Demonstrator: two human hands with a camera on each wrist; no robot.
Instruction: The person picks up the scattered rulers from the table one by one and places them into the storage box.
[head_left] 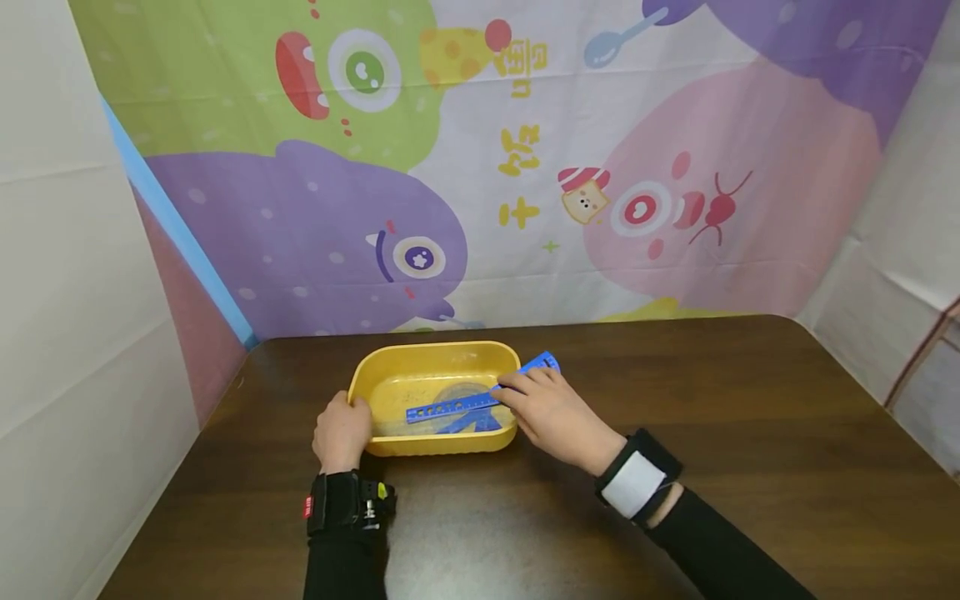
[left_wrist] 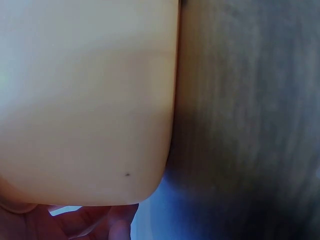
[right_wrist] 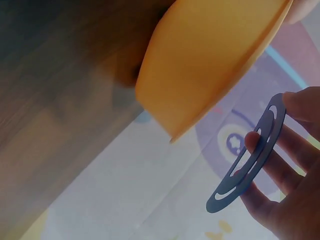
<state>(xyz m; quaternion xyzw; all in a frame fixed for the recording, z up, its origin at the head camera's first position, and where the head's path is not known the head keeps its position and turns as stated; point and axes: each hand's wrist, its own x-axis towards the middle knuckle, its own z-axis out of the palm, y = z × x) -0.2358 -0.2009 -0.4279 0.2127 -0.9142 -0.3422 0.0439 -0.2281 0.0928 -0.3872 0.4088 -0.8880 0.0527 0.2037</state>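
A yellow plastic box (head_left: 435, 446) sits on the table, with my left hand (head_left: 342, 429) gripping its left end. In the left wrist view, the fingers (left_wrist: 85, 222) curl against the box wall (left_wrist: 90, 125). My right hand (head_left: 555, 412), at the box's right rim, pinches a blue ruler (head_left: 450, 407) with cut-out holes; blue shows on both sides of the hand. The right wrist view shows slots in the held blue piece (right_wrist: 247, 160), between thumb and fingers. Inside the box lie a blue triangular piece (head_left: 483, 421) and a clear rounded piece (head_left: 459, 390), partly covered.
The dark wooden table (head_left: 480, 517) spreads around the box. Behind it hangs a cartoon-printed cloth (head_left: 525, 275). Pale cloth walls stand at the left (head_left: 75, 292) and right (head_left: 877, 267).
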